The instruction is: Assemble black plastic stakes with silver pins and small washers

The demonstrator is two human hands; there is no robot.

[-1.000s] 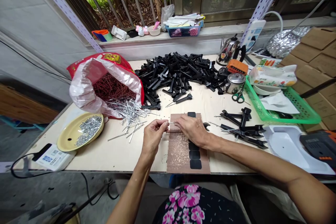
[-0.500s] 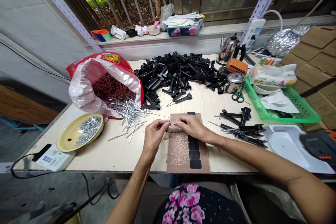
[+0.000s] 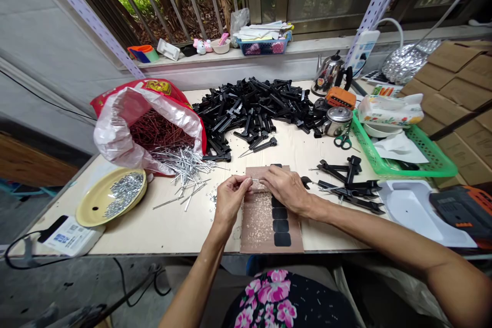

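Observation:
My left hand (image 3: 229,199) and my right hand (image 3: 283,188) meet over a brown pad (image 3: 265,218) with black patches near the table's front edge. Between their pinched fingertips runs a thin metal nail (image 3: 254,180). My right hand also seems to cover a black plastic part whose end (image 3: 305,181) sticks out beside it. A loose heap of silver nails (image 3: 188,164) lies just left of my hands. Behind them spreads a big pile of black plastic parts (image 3: 257,105).
A red and white bag (image 3: 149,123) of nails lies open at left, a yellow dish (image 3: 109,197) of small metal bits in front of it. Finished black pieces (image 3: 349,184), a green basket (image 3: 400,148), a kettle (image 3: 330,74) and a white tray (image 3: 415,210) stand at right.
Both hands stay pinched together over the pad; my right hand has shifted slightly. The camera has drifted a little, so everything sits slightly lower left.

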